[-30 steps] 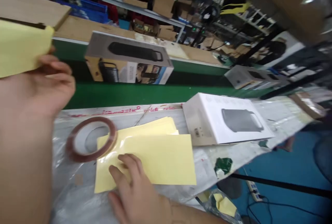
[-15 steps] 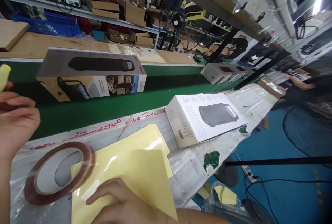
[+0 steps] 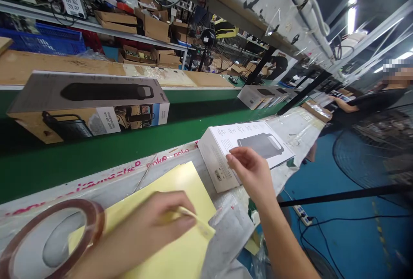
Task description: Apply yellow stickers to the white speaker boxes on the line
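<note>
Bright tube light (image 3: 351,20) upper right, blurred left hand (image 3: 161,218), darkened right corners

My left hand (image 3: 161,215), slightly blurred, is closed in a pinch, its left forearm (image 3: 112,244) reaching from the lower left. My right hand (image 3: 254,175) is raised and loosely curled, its right forearm (image 3: 285,236) slanting up.

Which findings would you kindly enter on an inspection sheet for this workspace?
Surface: plastic-covered table, red lettering along its edge.
Job's things: white box lying on the table; yellow sheets beside it.
Clutter: tape roll overlapping the sheets' corner.
Hands: left hand pinches a yellow piece, blurred; right hand at the white box, contact unclear.
Cables: black cable by a power strip on the blue floor.
Surroundings: printed box on a green surface; cartons on shelving behind.
</note>
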Demonstrator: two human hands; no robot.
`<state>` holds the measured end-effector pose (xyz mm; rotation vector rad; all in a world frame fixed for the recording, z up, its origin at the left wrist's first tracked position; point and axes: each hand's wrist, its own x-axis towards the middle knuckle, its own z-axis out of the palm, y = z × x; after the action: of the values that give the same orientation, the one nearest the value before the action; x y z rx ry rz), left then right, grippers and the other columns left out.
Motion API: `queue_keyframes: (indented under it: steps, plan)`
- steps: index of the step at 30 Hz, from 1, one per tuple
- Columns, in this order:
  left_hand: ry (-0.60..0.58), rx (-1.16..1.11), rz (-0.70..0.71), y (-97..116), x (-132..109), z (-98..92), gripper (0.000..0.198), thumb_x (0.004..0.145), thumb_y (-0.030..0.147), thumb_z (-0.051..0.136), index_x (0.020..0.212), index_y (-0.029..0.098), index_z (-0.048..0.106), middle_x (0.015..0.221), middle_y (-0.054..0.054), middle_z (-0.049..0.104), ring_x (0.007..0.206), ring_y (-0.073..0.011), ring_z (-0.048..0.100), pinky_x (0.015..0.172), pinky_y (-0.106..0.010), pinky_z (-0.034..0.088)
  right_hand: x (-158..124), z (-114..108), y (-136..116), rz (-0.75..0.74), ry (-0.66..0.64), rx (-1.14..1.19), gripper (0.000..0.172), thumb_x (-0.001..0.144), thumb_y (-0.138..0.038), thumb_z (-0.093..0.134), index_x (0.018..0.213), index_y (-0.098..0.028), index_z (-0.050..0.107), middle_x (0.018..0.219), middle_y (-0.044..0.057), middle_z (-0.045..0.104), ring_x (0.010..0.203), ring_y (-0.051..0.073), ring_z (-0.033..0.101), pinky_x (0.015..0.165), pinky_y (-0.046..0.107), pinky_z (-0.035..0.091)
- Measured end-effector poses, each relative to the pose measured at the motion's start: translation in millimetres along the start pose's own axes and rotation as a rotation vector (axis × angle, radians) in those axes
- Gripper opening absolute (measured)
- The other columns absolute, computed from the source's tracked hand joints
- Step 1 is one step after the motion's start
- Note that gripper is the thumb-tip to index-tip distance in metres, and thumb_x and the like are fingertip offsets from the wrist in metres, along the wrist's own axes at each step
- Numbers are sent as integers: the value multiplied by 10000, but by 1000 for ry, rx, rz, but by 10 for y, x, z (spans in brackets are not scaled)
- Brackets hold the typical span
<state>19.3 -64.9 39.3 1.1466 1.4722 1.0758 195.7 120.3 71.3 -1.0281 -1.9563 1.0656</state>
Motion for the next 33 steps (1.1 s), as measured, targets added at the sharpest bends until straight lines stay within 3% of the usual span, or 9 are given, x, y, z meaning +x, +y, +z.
queue_keyframes:
  steps: [2,5,8,12,14,18,25,28,33]
  plan:
    - [-91,-57,-68,-157,198,322,257,865,440,570,761,210,615,722,22,563,739,-173,537,669,-271,393,193,-42,9,-26,-34,-213,277,792,-445,690,875,-183,655,741,54,684,665,196,647,595,297,506]
    - [-46,-22,-111,-411,373,621,200,860,363,518,782,205,613,646,33,466,625,-151,424,585,-278,295,315,3,26,-73,-84,-480,191,812,-373,634,877,-194,642,728,41,688,652,202,647,606,303,483]
    - [-54,70,-98,-540,370,674,188,880,323,489,831,225,642,622,40,473,576,-148,400,558,-282,268,311,62,39,-154,-92,-775,212,857,-286,578,1012,-161,651,811,79,698,728,238,650,682,347,486]
    - [-47,208,-22,-587,314,688,216,930,303,439,825,227,613,718,14,589,669,-169,533,631,-282,337,313,69,103,-347,-73,-1021,548,883,-261,524,1385,-46,479,1128,212,630,1013,350,598,852,467,492]
    - [-57,320,23,-618,311,732,229,949,288,411,840,224,601,813,-20,636,779,-201,597,690,-295,370,356,47,180,-376,-42,-1011,643,878,-317,549,1456,-74,408,1290,230,536,1164,392,514,952,529,456]
    - [-78,435,47,-674,311,806,256,979,287,370,886,228,601,863,-47,642,825,-220,629,721,-311,402,467,8,368,-245,-36,-837,461,959,-498,473,1333,-244,563,1334,155,492,1233,371,454,1008,562,428]
    - [-78,536,128,-713,328,777,266,1002,265,368,920,223,617,852,-46,655,797,-212,656,690,-303,437,554,-106,480,-299,-80,-802,457,993,-227,300,1325,-235,615,1349,134,550,1227,317,523,1037,532,446]
    - [-64,603,200,-710,310,797,263,1007,257,365,924,210,610,826,-52,658,771,-217,660,658,-311,440,552,-231,522,-374,-149,-843,472,958,-187,324,1329,-214,616,1344,148,579,1227,307,565,1029,521,479]
    - [-81,666,286,-727,224,963,102,885,201,561,968,176,615,806,-71,664,764,-230,633,648,-326,459,379,-89,394,-626,-9,-949,419,983,-388,411,1218,-129,642,1282,276,566,1267,441,516,1014,650,430]
